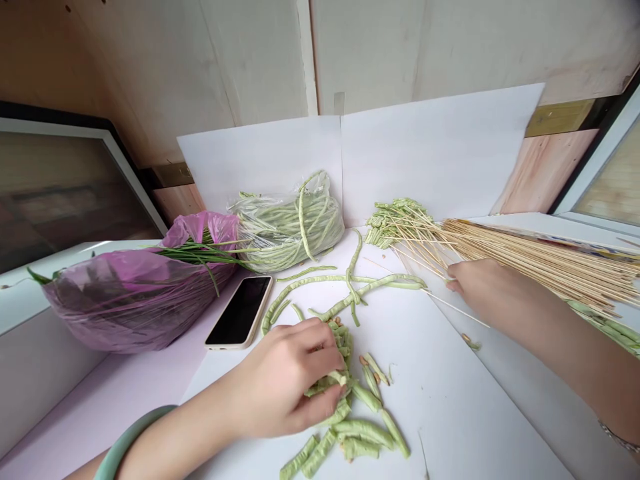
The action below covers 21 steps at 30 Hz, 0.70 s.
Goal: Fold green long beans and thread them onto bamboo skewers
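Observation:
My left hand (pixel 305 380) is at the pile of cut green bean pieces (pixel 363 430), its thumb and fingers closed around one piece. Over on the right, my right hand (pixel 467 283) reaches to the wooden skewers, its fingers pressed together near the skewer ends; what it pinches is too small to tell. Loose skewers (pixel 540 263) lie in a thick bundle beside and behind that hand. Skewered bean pieces (pixel 397 220) are stacked at the back, their sticks pointing toward my right hand. Several long whole beans (pixel 300 283) lie across the white paper between my hands.
A clear bag of long beans (pixel 290 223) stands at the back. A purple bag with green stalks (pixel 140 293) is at the left, beside a phone (pixel 240 312). White boards (pixel 435 153) stand behind. More beans (pixel 610 327) lie at the far right.

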Tool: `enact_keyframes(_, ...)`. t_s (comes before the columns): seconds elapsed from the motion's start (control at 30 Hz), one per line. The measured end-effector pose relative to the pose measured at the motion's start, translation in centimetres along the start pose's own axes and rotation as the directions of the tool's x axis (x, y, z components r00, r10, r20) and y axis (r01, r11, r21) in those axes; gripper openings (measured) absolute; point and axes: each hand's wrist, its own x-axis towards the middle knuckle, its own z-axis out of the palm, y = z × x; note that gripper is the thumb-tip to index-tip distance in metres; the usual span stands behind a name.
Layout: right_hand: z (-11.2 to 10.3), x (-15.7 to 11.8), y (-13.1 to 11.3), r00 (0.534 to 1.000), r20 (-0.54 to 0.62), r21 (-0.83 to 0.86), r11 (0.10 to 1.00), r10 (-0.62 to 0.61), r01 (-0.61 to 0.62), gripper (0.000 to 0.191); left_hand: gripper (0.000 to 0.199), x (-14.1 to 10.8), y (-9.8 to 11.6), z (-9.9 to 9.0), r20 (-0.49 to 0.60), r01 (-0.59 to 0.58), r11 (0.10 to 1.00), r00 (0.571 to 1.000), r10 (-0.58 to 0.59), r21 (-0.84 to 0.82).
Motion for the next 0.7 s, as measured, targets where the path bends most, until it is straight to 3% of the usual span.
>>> enact_keyframes(0.13,-0.5,0.4,0.9,1.000,0.009,-0.074,0.997,0.007,-0.006,0.045,0.013,0.1,-0.1,0.0,0.030,0.083,0.995,0.996,-0.085,0.063)
enact_keyframes(0.27,-0.1,1.4,-1.6,0.992,0.027,-0.023,0.992,-0.125,0.125,0.016,0.016,0.1,-0.1,0.0,0.020,0.130,0.990,0.991,-0.131,0.047)
enact_keyframes(0.37,1.1,1.7,-4.5,0.963,0.042,0.058,0.963,-0.265,0.262,0.041,0.020,0.0,0.0,0.0,-0.025,0.145,0.989,0.989,-0.145,0.011)
enact_keyframes(0.5,2.8,1.5,-7.5,0.909,0.082,0.134,0.908,-0.409,0.396,0.058,0.024,-0.1,0.1,0.0,-0.104,0.145,0.989,0.984,-0.146,-0.021)
enact_keyframes(0.7,3.6,1.9,-8.8,0.883,0.049,0.295,0.852,-0.467,0.433,0.036,0.022,-0.1,0.2,0.2,-0.087,0.160,0.987,0.983,-0.162,-0.030)
